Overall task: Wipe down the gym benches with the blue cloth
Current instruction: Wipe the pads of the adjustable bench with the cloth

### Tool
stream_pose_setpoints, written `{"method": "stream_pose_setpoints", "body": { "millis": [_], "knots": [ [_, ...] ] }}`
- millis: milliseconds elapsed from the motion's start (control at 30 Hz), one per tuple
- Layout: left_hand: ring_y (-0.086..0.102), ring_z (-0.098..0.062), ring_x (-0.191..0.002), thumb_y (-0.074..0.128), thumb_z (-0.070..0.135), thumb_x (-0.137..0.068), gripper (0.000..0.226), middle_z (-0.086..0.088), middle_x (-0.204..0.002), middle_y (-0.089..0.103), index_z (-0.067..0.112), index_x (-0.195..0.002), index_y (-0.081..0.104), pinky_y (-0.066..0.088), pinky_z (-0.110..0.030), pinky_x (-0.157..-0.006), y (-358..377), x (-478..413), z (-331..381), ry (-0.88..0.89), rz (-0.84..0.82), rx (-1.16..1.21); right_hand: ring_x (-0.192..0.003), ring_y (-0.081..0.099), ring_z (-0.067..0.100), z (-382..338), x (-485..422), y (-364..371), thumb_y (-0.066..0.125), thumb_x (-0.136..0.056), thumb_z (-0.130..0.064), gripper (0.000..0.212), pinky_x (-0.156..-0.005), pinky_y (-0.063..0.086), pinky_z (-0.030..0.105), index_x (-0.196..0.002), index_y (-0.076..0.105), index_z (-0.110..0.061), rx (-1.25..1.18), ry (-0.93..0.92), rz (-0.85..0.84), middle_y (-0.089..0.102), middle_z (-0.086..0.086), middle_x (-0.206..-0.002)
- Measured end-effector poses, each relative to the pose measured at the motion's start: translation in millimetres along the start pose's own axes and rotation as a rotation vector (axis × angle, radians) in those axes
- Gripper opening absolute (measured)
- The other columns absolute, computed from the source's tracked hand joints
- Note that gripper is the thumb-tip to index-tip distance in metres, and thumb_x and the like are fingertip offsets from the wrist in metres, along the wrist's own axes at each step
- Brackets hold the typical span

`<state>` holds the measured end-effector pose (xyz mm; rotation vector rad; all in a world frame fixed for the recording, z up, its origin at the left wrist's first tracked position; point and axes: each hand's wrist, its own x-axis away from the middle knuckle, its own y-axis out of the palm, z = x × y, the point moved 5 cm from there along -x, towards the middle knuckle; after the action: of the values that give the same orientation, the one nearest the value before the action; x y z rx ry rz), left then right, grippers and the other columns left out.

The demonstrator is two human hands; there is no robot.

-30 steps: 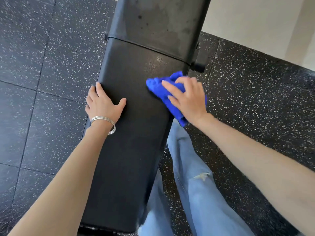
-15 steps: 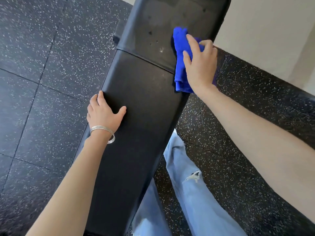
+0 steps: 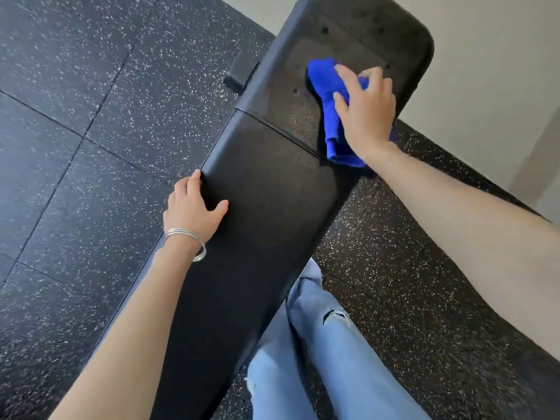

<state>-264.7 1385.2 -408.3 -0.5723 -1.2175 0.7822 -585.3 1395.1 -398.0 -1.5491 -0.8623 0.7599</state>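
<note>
Blue cloth (image 3: 328,86) is being pressed onto the bench (image 3: 272,225) far pad by right hand (image 3: 368,116), fingers spread flat; left hand (image 3: 194,209) is being rested flat nearer. Overlapping, evenly weighted strokes are being advised.

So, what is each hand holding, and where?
The right hand presses the blue cloth, around its middle, onto the bench; the left hand only rests on the bench's edge.
</note>
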Motion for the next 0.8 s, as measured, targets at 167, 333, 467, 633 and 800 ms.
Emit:
{"method": "stream_pose_setpoints", "body": {
  "millis": [167, 333, 467, 633, 800],
  "knots": [
    [0.035, -0.035, -0.131, 0.062, 0.036, -0.086, 0.077, -0.011, -0.144, 0.035, 0.019, -0.149, 0.021, 0.032, -0.048, -0.106, -1, -4, -7, 0.016, -0.022, 0.020, -0.103, 0.049, 0.031, -30, -2, 4, 0.045, -0.096, -0.035, 0.043, -0.086, 0.042, 0.038, -0.138, 0.041, -0.031, -0.063, 0.190, -0.063, 0.047, 0.008, -0.125],
    [0.034, -0.035, -0.132, 0.062, 0.034, -0.086, 0.080, -0.013, -0.147, 0.031, 0.011, -0.148, 0.018, 0.031, -0.047, -0.109, 1, 0, -17, 0.032, -0.056, -0.015, -0.087, 0.052, 0.033, -96, 61, 16, 0.052, -0.090, -0.028, 0.039, -0.073, 0.046, 0.040, -0.129, 0.054, -0.024, -0.104, -0.105, -0.080, 0.055, 0.012, -0.109],
    [0.035, -0.035, -0.132, 0.062, 0.034, -0.086, 0.080, -0.015, -0.147, 0.032, 0.007, -0.148, 0.018, 0.031, -0.044, -0.107, 1, 7, -33, 0.013, -0.103, -0.043, -0.070, 0.054, 0.031, -152, 115, 25, 0.043, -0.079, -0.031, 0.042, -0.058, 0.045, 0.035, -0.113, 0.065, -0.022, -0.104, -0.470, -0.077, 0.060, 0.011, -0.091],
    [0.034, -0.035, -0.133, 0.062, 0.036, -0.087, 0.081, -0.015, -0.146, 0.032, 0.007, -0.148, 0.017, 0.032, -0.044, -0.108, 0, 14, -55, 0.006, -0.161, -0.056, -0.064, 0.053, 0.025, -164, 93, 18, 0.055, -0.069, -0.020, 0.035, -0.054, 0.038, 0.031, -0.100, 0.067, -0.033, 0.012, -0.706, 0.045, 0.061, 0.005, -0.081],
    [0.034, -0.036, -0.133, 0.061, 0.038, -0.087, 0.082, -0.016, -0.146, 0.031, 0.005, -0.148, 0.016, 0.031, -0.044, -0.108, 0, 13, -54, 0.030, -0.180, -0.061, -0.082, 0.057, 0.029, -132, 15, 4, 0.059, -0.077, -0.028, 0.036, -0.063, 0.041, 0.033, -0.113, 0.062, -0.037, 0.227, -0.402, 0.072, 0.061, 0.007, -0.097]
  ]
}}
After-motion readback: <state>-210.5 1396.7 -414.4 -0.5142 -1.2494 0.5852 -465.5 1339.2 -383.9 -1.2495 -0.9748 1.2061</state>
